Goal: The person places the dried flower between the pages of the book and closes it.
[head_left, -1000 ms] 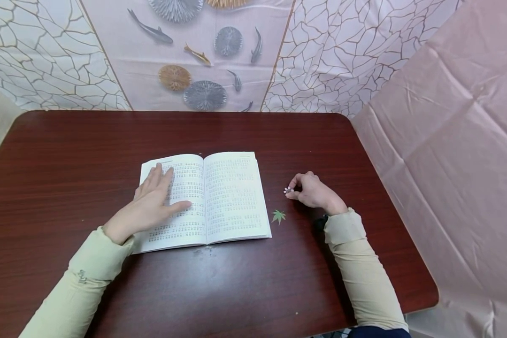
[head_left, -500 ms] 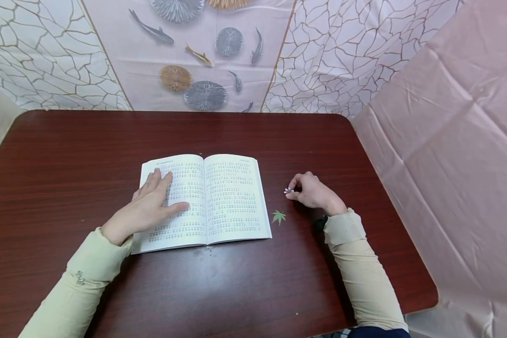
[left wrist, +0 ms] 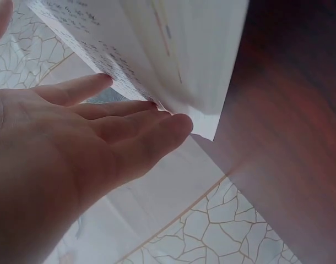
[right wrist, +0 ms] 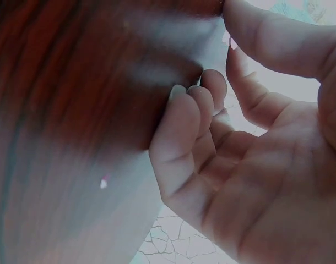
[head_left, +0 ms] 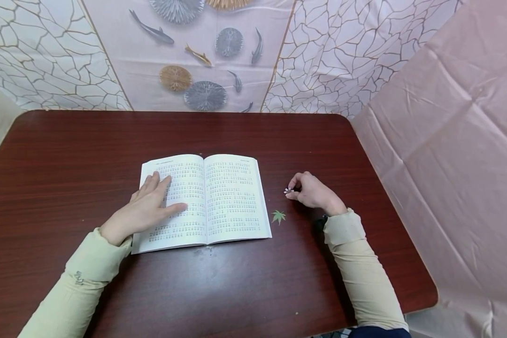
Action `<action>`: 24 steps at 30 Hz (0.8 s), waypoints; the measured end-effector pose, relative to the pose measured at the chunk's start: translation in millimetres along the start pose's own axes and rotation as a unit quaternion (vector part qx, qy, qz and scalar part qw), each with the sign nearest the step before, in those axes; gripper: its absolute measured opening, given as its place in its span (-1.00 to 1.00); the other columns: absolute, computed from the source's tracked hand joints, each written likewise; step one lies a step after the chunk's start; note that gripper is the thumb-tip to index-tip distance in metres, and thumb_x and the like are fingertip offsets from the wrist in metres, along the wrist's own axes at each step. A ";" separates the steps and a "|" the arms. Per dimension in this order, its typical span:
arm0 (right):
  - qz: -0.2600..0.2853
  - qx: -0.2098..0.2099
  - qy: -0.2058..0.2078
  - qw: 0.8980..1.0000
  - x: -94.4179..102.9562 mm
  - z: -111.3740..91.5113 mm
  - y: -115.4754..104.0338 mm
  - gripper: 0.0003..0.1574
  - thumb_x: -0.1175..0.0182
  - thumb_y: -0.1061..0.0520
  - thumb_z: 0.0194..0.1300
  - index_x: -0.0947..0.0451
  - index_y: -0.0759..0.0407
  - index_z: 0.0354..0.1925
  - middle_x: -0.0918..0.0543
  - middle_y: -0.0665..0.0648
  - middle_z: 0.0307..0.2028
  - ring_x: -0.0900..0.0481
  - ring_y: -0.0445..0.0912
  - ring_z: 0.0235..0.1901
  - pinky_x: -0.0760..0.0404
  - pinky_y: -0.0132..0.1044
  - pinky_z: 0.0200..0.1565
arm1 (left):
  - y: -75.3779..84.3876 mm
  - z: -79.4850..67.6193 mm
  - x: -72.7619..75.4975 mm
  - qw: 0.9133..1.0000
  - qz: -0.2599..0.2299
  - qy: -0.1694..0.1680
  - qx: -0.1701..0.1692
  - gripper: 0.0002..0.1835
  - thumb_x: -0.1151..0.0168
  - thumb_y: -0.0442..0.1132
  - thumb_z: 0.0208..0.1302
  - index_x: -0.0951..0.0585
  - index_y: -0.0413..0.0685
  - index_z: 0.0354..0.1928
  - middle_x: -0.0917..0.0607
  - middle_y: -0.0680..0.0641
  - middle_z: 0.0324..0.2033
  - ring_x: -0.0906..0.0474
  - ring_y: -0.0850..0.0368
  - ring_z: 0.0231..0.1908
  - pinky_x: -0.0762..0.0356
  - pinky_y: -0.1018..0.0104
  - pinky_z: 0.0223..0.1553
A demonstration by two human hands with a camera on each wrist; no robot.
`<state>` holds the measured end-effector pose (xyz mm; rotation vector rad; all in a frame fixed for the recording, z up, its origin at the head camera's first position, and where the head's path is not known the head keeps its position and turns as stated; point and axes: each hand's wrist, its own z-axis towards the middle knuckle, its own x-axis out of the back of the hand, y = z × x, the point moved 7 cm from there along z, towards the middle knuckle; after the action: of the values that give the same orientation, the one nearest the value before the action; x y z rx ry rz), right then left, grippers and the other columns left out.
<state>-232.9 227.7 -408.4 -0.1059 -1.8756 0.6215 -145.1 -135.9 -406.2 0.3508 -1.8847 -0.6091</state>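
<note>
An open book [head_left: 236, 197] with printed pages lies on the dark red table. My left hand [head_left: 141, 209] rests on its left page, fingers straight and thumb spread toward the fold. The left wrist view shows this hand [left wrist: 96, 137] at the book's pages [left wrist: 206, 66]. To the right of the book, my right hand [head_left: 314, 190] pinches a small flower [head_left: 288, 190] with pale petals between thumb and forefinger. In the right wrist view, a bit of the flower [right wrist: 228, 39] shows between these fingers; the other fingers are curled. A green star-shaped leaf [head_left: 279, 216] lies beside the book's right edge.
The table [head_left: 245, 291] reaches well beyond the book on all sides. Patterned cloth [head_left: 321, 56] hangs behind its far edge, and pink cloth [head_left: 448, 155] hangs along the right. A tiny pale speck [head_left: 297, 313] lies near the front edge.
My left hand has slid slightly down the left page toward me. The upper right of the book's right page has settled a little. My right hand stays in place with the flower.
</note>
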 end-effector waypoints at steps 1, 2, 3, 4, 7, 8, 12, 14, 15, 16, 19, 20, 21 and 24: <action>0.001 -0.002 0.000 1.000 0.1 -0.2 -0.4 -0.81 -0.37 0.18 0.20 -0.56 0.24 -0.29 -0.54 0.15 -0.32 -0.46 0.02 -0.22 -0.44 -0.17 -0.15 | -0.1 -0.1 -0.2 1.000 -0.001 -0.001 0.000 0.07 -0.06 0.33 0.30 0.05 -0.38 0.48 0.26 -0.48 0.45 0.37 -0.42 0.43 0.26 -0.40 0.30; 0.001 -0.002 0.000 1.000 0.2 -0.3 -0.6 -0.81 -0.37 0.19 0.19 -0.56 0.25 -0.29 -0.54 0.16 -0.32 -0.46 0.02 -0.23 -0.45 -0.18 -0.15 | -0.1 -0.4 -0.1 1.000 -0.001 0.000 0.000 0.07 -0.06 0.33 0.30 0.05 -0.38 0.48 0.25 -0.48 0.45 0.37 -0.42 0.43 0.26 -0.40 0.30; 0.001 -0.002 0.000 1.000 0.2 -0.1 -0.5 -0.81 -0.37 0.19 0.19 -0.55 0.24 -0.29 -0.54 0.16 -0.31 -0.47 0.02 -0.23 -0.45 -0.18 -0.16 | 0.0 -0.5 -0.1 1.000 0.000 0.000 0.000 0.07 -0.06 0.33 0.30 0.05 -0.38 0.48 0.25 -0.48 0.45 0.37 -0.42 0.43 0.26 -0.40 0.30; 0.001 -0.003 0.000 1.000 0.3 0.0 -0.3 -0.81 -0.37 0.19 0.19 -0.55 0.24 -0.29 -0.53 0.17 -0.31 -0.46 0.02 -0.24 -0.45 -0.18 -0.16 | 0.2 -0.7 0.3 1.000 0.000 0.000 -0.001 0.07 -0.07 0.33 0.30 0.04 -0.38 0.48 0.25 -0.48 0.45 0.36 -0.42 0.43 0.25 -0.40 0.30; 0.000 -0.003 -0.001 1.000 0.4 0.8 -0.2 -0.81 -0.37 0.19 0.19 -0.55 0.24 -0.30 -0.53 0.17 -0.30 -0.48 0.01 -0.25 -0.46 -0.18 -0.17 | 1.2 -1.3 1.4 1.000 0.002 0.000 -0.003 0.06 -0.07 0.32 0.30 0.03 -0.39 0.48 0.24 -0.49 0.44 0.35 -0.43 0.43 0.24 -0.40 0.30; 0.000 -0.003 -0.001 1.000 0.4 0.9 -0.3 -0.81 -0.37 0.19 0.19 -0.55 0.23 -0.30 -0.53 0.17 -0.30 -0.48 0.01 -0.25 -0.46 -0.18 -0.17 | 1.4 -1.4 1.7 1.000 0.002 0.000 -0.003 0.06 -0.07 0.32 0.30 0.03 -0.39 0.47 0.23 -0.49 0.44 0.34 -0.44 0.43 0.24 -0.40 0.30; 0.000 -0.003 -0.002 1.000 0.6 0.7 -1.6 -0.83 -0.37 0.19 0.19 -0.55 0.22 -0.32 -0.54 0.17 -0.30 -0.49 0.00 -0.27 -0.46 -0.19 -0.17 | 1.9 -1.5 2.3 1.000 0.004 -0.001 -0.005 0.07 -0.06 0.34 0.29 0.02 -0.38 0.47 0.22 -0.50 0.44 0.33 -0.45 0.42 0.23 -0.41 0.30; -0.001 0.000 -0.001 1.000 0.6 0.7 -1.8 -0.83 -0.37 0.20 0.19 -0.56 0.22 -0.33 -0.55 0.17 -0.31 -0.49 -0.01 -0.28 -0.46 -0.19 -0.17 | 1.9 -1.5 2.3 1.000 0.005 -0.002 -0.005 0.07 -0.05 0.35 0.29 0.02 -0.38 0.48 0.22 -0.50 0.44 0.33 -0.45 0.42 0.23 -0.41 0.30; -0.002 0.001 -0.002 1.000 0.7 0.6 -2.0 -0.84 -0.37 0.20 0.19 -0.56 0.22 -0.33 -0.55 0.16 -0.32 -0.49 -0.01 -0.28 -0.46 -0.19 -0.17 | 2.0 -1.5 2.4 1.000 0.006 -0.001 -0.006 0.07 -0.05 0.35 0.29 0.02 -0.38 0.47 0.21 -0.50 0.44 0.33 -0.45 0.42 0.22 -0.41 0.29; -0.002 0.002 -0.002 1.000 0.6 0.6 -2.1 -0.85 -0.37 0.20 0.20 -0.56 0.22 -0.33 -0.56 0.16 -0.32 -0.49 -0.01 -0.28 -0.46 -0.19 -0.17 | 2.1 -1.6 2.6 1.000 0.006 -0.001 -0.006 0.07 -0.05 0.36 0.29 0.01 -0.38 0.47 0.21 -0.50 0.44 0.33 -0.45 0.42 0.22 -0.41 0.29; -0.006 0.005 -0.004 1.000 0.9 0.3 -2.6 -0.86 -0.36 0.20 0.21 -0.57 0.22 -0.32 -0.57 0.15 -0.34 -0.49 -0.01 -0.29 -0.46 -0.18 -0.18 | 2.1 -1.8 2.8 1.000 0.008 0.000 -0.007 0.07 -0.05 0.36 0.29 0.01 -0.38 0.47 0.20 -0.50 0.44 0.32 -0.46 0.42 0.21 -0.41 0.29; -0.008 0.006 -0.006 1.000 1.1 0.1 -3.1 -0.86 -0.35 0.20 0.21 -0.57 0.22 -0.32 -0.57 0.14 -0.34 -0.49 -0.01 -0.30 -0.46 -0.18 -0.18 | 2.2 -2.0 3.0 1.000 0.008 0.000 -0.007 0.07 -0.05 0.35 0.29 0.01 -0.38 0.47 0.20 -0.50 0.44 0.32 -0.46 0.42 0.21 -0.41 0.29; -0.011 0.005 -0.007 1.000 1.2 -0.3 -3.4 -0.86 -0.35 0.19 0.21 -0.57 0.22 -0.32 -0.56 0.14 -0.34 -0.48 -0.01 -0.30 -0.46 -0.18 -0.18 | 2.3 -2.1 3.1 1.000 0.008 0.000 -0.007 0.07 -0.05 0.35 0.29 0.01 -0.38 0.47 0.20 -0.50 0.44 0.32 -0.47 0.42 0.21 -0.41 0.29; -0.013 -0.001 -0.010 1.000 1.8 -1.2 -4.0 -0.86 -0.35 0.18 0.22 -0.57 0.20 -0.32 -0.57 0.12 -0.35 -0.49 -0.02 -0.33 -0.47 -0.18 -0.19 | 2.3 -2.5 3.2 1.000 0.007 -0.002 -0.008 0.06 -0.05 0.34 0.30 0.01 -0.39 0.47 0.19 -0.50 0.44 0.32 -0.47 0.42 0.21 -0.42 0.29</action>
<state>-231.6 225.4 -404.7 -0.0758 -1.8929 0.6052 -143.9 -136.2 -401.7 0.3249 -1.8840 -0.6163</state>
